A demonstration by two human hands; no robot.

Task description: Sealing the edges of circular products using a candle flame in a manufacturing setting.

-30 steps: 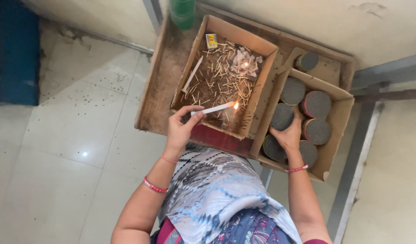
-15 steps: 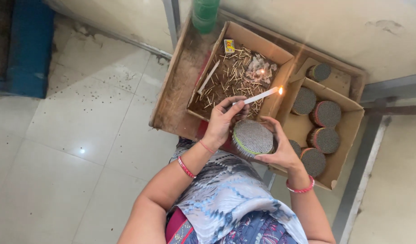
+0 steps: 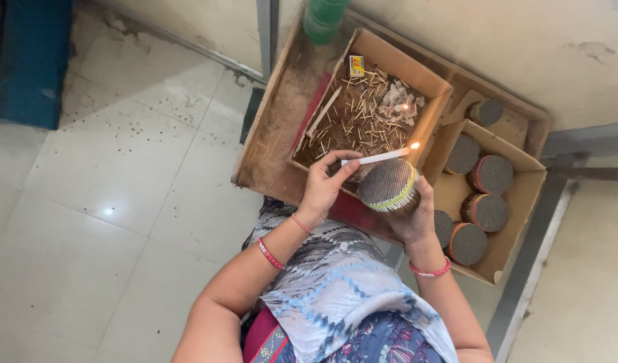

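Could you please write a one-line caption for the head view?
Left hand holds a lit candle beside a round bundle in the right hand.

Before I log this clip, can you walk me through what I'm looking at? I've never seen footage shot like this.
There is no machine here: the camera sits on a person's head and looks straight down at their own arms and lap. The left hand pinches a thin white lit candle, its flame at the far tip. The right hand cradles a round bundle of sticks, bound with a yellow-green band, close under the flame. Ahead lies a wooden tray holding two cardboard boxes: one full of loose sticks with a small yellow matchbox, the other holding more round bundles. A green bottle stands at the top edge.
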